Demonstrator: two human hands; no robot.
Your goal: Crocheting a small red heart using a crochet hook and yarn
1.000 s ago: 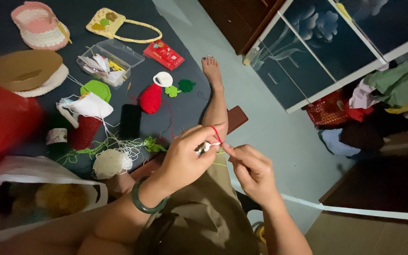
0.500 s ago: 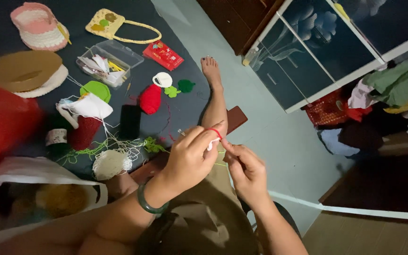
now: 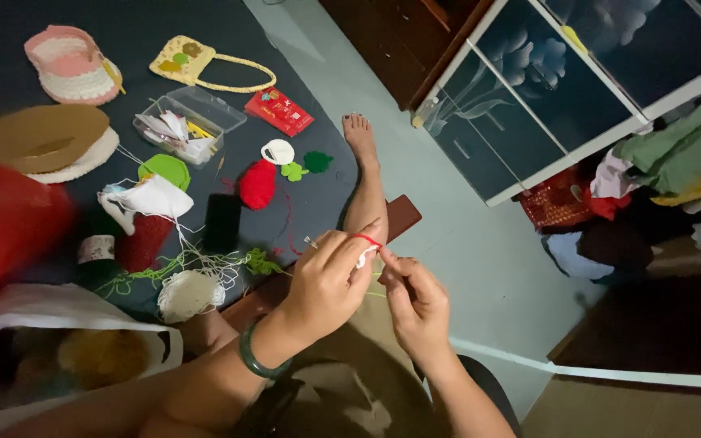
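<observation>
Both hands have drawn closer together; left hand [image 3: 326, 280] pinches red yarn [image 3: 365, 238], right hand [image 3: 417, 302] apparently nips a thread, bare floor [image 3: 480, 268] alongside.

Left hand [image 3: 328, 280] pinches small white crochet piece [image 3: 364, 256] with red yarn [image 3: 366, 238] over forefinger; right hand [image 3: 417, 302] touches it. Red crochet strawberry [image 3: 257, 184] on dark mat [image 3: 318, 195].

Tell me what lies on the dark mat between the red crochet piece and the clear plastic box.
In the head view, between the red crochet piece and the clear plastic box the dark mat is bare; a white round piece sits just right of that stretch.
</observation>
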